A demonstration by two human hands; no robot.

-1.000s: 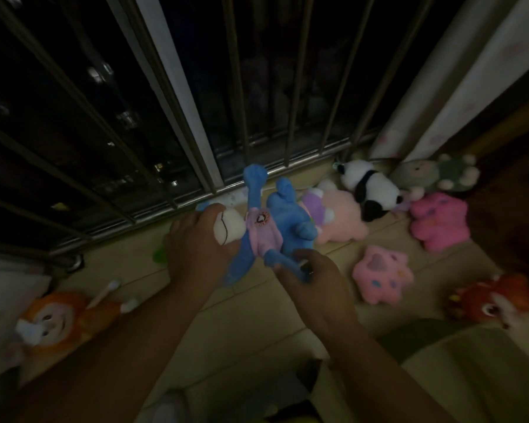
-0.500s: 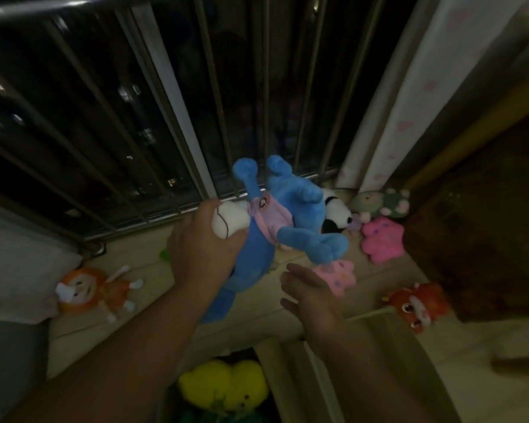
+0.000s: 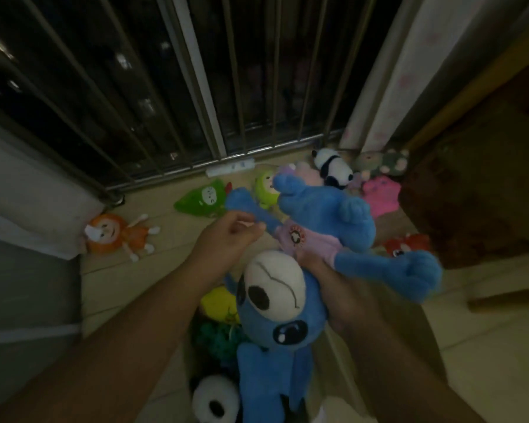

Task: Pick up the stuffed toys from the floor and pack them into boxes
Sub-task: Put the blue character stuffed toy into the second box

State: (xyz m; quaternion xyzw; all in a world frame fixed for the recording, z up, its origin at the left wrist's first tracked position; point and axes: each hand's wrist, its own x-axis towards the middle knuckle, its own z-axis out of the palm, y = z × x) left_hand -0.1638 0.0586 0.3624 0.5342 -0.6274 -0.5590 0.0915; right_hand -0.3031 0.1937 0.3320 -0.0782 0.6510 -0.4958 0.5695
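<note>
Blue stuffed toy point(image 3: 284, 303): held over open box point(image 3: 342, 361), head down. Left hand point(image 3: 226, 239) pinches one blue limb; right hand point(image 3: 345, 300) grips its body. Panda toy point(image 3: 333, 167), orange doll point(image 3: 116, 235) on floor point(image 3: 119, 288).

The scene is dimly lit w/ a warm, weak light; the window bars point(image 3: 251, 87) beyond the hands are backed by near-black glass in which only a few small blurred light specks are seen. The blue plush toy point(image 3: 287, 300) betw. the left hand point(image 3: 226, 239) and right hand point(image 3: 342, 297) is rendered soft by motion blur, and grain is noticed in the dark brown area right of the hands. Straight bars are bowed outward twd. the frame edges by wide-angle distortion, and no hard shadows are cast on the floor point(image 3: 486, 331).
</note>
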